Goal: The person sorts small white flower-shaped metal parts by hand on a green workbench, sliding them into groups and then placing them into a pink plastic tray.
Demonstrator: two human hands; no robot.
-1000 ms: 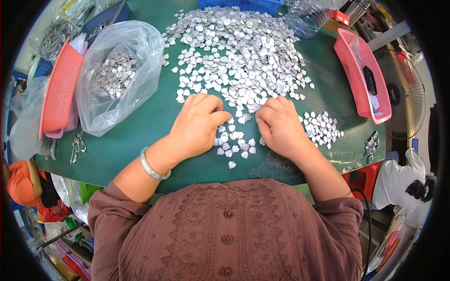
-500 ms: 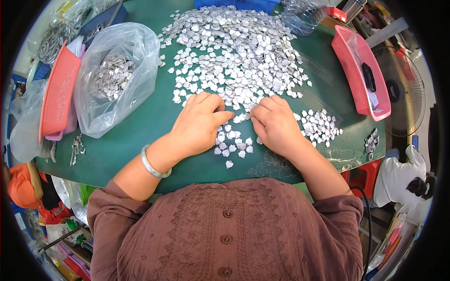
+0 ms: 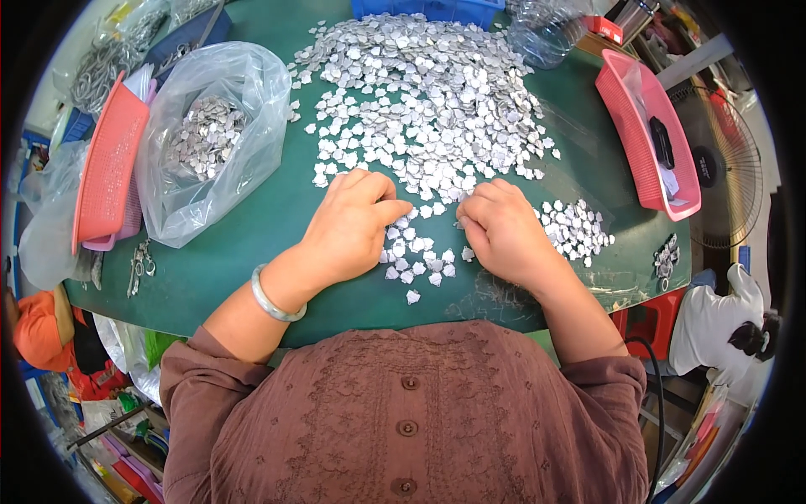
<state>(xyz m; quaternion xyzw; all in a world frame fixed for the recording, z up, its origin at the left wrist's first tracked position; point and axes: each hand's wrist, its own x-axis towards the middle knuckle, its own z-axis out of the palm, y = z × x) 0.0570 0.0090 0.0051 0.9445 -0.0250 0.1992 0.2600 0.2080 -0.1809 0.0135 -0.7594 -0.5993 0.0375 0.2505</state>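
A large heap of small flat silver pieces with notched outlines (image 3: 437, 109) spreads over the green table. At its near edge, my left hand (image 3: 348, 223) rests with fingers curled under and thumb pointing right. Its fingertips are hidden, so I cannot make out what they hold. Opposite it, my right hand (image 3: 508, 231) is closed, with a silver piece (image 3: 459, 224) showing at the fingertips. Between and below the hands lies a small loose group of pieces (image 3: 417, 260). Right of my right hand is another small pile (image 3: 575, 229).
A clear plastic bag (image 3: 264, 160) with more pieces stands at left, beside a pink basket (image 3: 109, 168). Another pink basket (image 3: 625, 109) sits at right near a fan (image 3: 730, 168). A blue bin (image 3: 428, 8) is at the back. Two people are nearby.
My right hand has drawn slightly right and toward me, widening the gap between the hands. My left hand has shifted a little left.
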